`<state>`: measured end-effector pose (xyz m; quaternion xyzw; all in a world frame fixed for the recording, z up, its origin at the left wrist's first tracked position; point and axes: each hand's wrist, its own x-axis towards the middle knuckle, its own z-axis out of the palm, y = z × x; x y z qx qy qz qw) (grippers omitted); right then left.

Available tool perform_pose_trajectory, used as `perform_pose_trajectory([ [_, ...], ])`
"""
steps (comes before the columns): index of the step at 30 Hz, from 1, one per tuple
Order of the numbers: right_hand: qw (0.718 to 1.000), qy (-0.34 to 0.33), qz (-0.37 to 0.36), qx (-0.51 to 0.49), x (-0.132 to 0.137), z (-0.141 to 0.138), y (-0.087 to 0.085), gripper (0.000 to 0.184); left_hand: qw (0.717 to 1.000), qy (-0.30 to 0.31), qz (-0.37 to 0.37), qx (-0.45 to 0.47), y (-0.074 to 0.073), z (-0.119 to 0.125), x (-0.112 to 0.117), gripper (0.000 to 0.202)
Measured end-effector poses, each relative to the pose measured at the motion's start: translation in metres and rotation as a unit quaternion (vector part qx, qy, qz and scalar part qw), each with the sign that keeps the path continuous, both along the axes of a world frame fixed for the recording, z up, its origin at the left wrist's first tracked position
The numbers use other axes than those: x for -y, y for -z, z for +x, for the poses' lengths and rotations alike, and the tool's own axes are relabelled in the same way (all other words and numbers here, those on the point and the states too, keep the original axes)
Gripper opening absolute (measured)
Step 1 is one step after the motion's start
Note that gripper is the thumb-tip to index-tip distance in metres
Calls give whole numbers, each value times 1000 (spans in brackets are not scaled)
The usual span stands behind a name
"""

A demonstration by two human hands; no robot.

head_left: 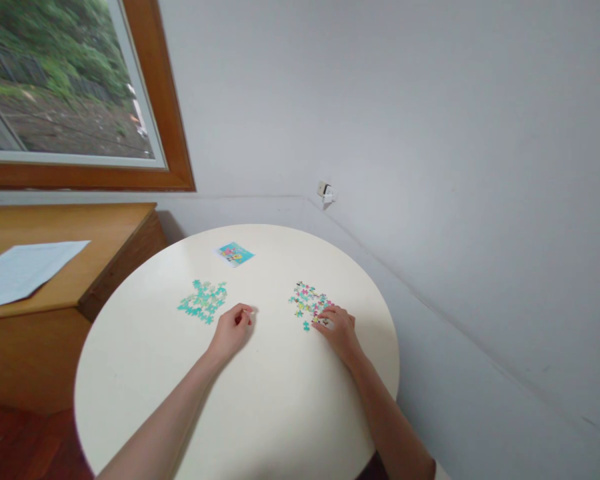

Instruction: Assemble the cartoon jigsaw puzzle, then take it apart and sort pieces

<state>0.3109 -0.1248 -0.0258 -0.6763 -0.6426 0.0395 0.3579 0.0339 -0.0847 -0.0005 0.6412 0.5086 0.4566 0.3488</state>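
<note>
My left hand (234, 329) is closed in a pinch over the middle of the table, with what looks like a small pale puzzle piece, mostly hidden, at its fingertips. Just left of it lies a spread of teal and pale green puzzle pieces (203, 301). On the right, my right hand (338, 328) reaches over the near edge of a mixed-colour pile of puzzle pieces (307, 300). Its thumb and fingers are apart, touching or just above the pieces. One teal puzzle piece (307, 326) lies close to the right thumb.
A colourful picture card (235, 254) lies toward the back of the round white table (275, 407). Behind the table is a wall with a socket and plug (326, 192). At the left, paper sheets (27, 267) rest on a wooden cabinet (115, 230) below a window.
</note>
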Motion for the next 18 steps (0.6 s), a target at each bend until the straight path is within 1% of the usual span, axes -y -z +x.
perform_pose_trajectory([
  [2, 999, 15, 18, -31, -1, 3, 0, 16, 1000, 0, 1, 0, -1, 0, 0, 24],
  [5, 993, 54, 48, -96, -4, 11, 2, 25, 1000, 1, 0, -1, -1, 0, 1, 23],
  [8, 987, 82, 59, -125, -6, 18, 4, 30, 1000, -1, -2, 3, 1, -1, 0, 24],
  [10, 986, 88, 61, -129, -7, 20, 6, 30, 1000, 1, -1, 7, 2, -1, -1, 24],
  [13, 985, 84, 66, -132, -7, 19, 7, 26, 1000, 2, 9, 14, 4, 0, -1, 18],
  [18, 985, 78, 73, -135, -7, 18, 7, 25, 1000, -3, 1, 11, 2, 0, -1, 16],
])
